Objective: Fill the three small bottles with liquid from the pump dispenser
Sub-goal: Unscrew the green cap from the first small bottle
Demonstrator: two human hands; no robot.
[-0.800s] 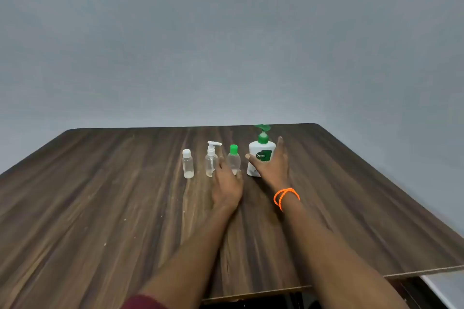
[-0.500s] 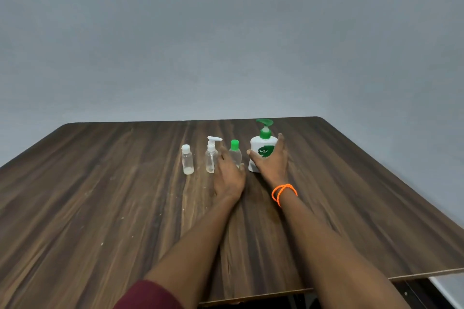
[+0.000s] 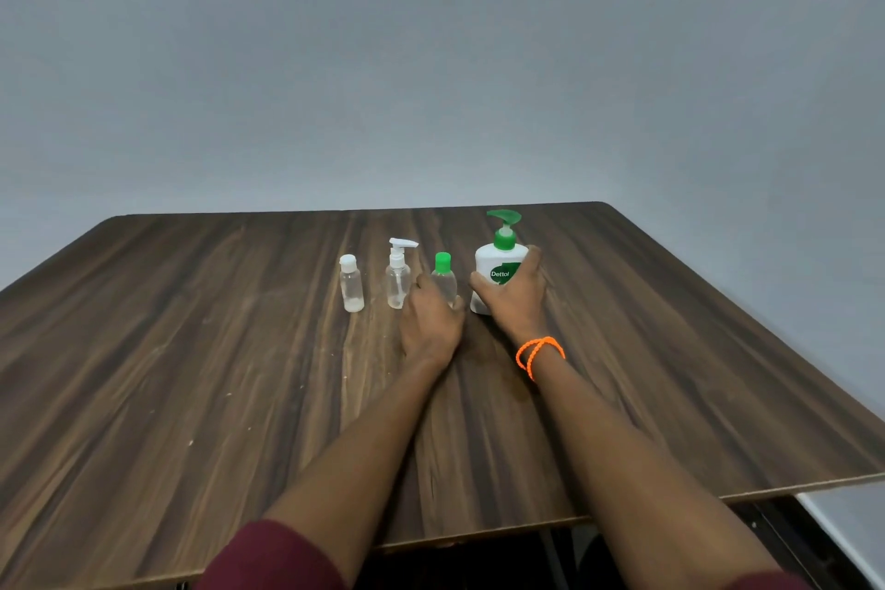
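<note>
One label (image 3: 501, 274) — "Dettol", white-on-green

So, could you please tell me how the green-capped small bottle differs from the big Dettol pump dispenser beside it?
The green-capped bottle is clear and much smaller; the Dettol dispenser is opaque white and taller. The bottle has a plain green cap, while the dispenser has a green pump head. The left hand grips the bottle; the right hand grips the dispenser. Both stand upright on the wooden table, and both have green tops.

White dispenser (image 3: 498, 275), green pump; dark wood-grain table (image 3: 191, 374); orange bracelet (image 3: 540, 352).
</note>
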